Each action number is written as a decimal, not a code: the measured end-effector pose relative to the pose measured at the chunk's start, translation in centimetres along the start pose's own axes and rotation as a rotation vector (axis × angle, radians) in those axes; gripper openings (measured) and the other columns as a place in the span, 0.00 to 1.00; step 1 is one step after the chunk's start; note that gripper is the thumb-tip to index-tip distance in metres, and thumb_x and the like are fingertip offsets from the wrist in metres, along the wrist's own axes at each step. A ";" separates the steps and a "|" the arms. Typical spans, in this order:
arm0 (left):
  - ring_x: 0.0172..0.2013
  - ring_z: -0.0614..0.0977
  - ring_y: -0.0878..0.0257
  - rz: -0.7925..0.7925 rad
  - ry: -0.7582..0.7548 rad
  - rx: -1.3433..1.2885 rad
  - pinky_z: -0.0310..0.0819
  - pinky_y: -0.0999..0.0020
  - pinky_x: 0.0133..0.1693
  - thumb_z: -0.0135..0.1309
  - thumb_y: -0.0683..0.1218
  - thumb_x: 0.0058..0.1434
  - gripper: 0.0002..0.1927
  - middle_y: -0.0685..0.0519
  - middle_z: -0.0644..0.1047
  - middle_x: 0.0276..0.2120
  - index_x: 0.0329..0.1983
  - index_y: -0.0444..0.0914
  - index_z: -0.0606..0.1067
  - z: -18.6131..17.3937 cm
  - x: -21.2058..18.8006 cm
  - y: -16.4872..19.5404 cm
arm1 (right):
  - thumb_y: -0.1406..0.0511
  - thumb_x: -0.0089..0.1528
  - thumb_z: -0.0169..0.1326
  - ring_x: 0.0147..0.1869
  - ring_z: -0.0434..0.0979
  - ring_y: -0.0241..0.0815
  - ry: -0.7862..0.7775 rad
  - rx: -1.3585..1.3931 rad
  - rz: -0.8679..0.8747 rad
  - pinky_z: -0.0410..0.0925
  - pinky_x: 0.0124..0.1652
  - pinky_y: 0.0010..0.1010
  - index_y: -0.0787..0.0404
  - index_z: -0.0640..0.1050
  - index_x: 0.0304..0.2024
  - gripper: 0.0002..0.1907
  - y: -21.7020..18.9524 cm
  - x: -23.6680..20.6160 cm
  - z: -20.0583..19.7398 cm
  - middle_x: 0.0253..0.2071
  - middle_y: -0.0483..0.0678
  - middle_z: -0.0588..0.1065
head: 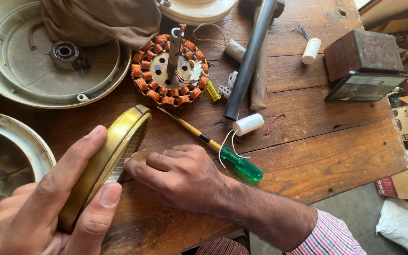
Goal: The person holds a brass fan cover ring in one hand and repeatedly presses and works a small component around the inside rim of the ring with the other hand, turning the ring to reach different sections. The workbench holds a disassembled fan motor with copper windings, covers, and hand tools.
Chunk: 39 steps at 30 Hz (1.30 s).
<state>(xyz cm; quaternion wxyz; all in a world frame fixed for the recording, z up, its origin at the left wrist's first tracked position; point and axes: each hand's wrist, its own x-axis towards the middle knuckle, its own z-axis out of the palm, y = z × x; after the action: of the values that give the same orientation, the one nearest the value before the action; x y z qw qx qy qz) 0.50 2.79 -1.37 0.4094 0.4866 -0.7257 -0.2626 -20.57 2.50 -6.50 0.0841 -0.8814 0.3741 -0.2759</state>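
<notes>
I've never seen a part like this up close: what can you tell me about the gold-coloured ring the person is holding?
The gold-coloured ring looks like metal, with a smooth, slightly shiny brass-toned outer band and a grey, finely ribbed inner face. It stands on edge, tilted, above the wooden table. The left hand grips it from outside, thumb along the band and a fingertip on its rim. The right hand presses a small brownish pad, perhaps sandpaper, against its inner face. Its lower part is hidden by the left hand.
</notes>
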 end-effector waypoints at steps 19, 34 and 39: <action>0.33 0.87 0.63 -0.007 -0.008 -0.006 0.78 0.69 0.42 0.60 0.44 0.59 0.26 0.43 0.83 0.38 0.62 0.36 0.74 0.0 -0.1 0.1 | 0.66 0.60 0.60 0.32 0.77 0.40 -0.024 0.017 -0.006 0.70 0.32 0.34 0.61 0.76 0.57 0.22 0.1 -0.2 0.0 0.32 0.42 0.72; 0.33 0.87 0.63 -0.006 -0.011 -0.006 0.78 0.69 0.42 0.60 0.44 0.59 0.27 0.43 0.83 0.38 0.62 0.36 0.74 -0.1 0.0 0.1 | 0.65 0.61 0.60 0.34 0.79 0.40 -0.008 0.007 -0.002 0.71 0.33 0.34 0.60 0.76 0.56 0.21 0.1 -0.2 0.1 0.32 0.41 0.72; 0.33 0.87 0.64 -0.017 -0.010 -0.012 0.78 0.70 0.42 0.60 0.44 0.59 0.27 0.43 0.84 0.38 0.62 0.36 0.74 0.0 0.1 0.2 | 0.65 0.61 0.61 0.32 0.78 0.40 -0.009 0.006 0.003 0.71 0.32 0.33 0.60 0.76 0.56 0.20 0.0 -0.1 0.0 0.32 0.41 0.73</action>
<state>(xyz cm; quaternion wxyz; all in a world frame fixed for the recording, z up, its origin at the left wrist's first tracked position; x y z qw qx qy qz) 0.41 2.83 -1.14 0.4062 0.4892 -0.7220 -0.2728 -20.65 2.55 -6.58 0.0889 -0.8818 0.3742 -0.2729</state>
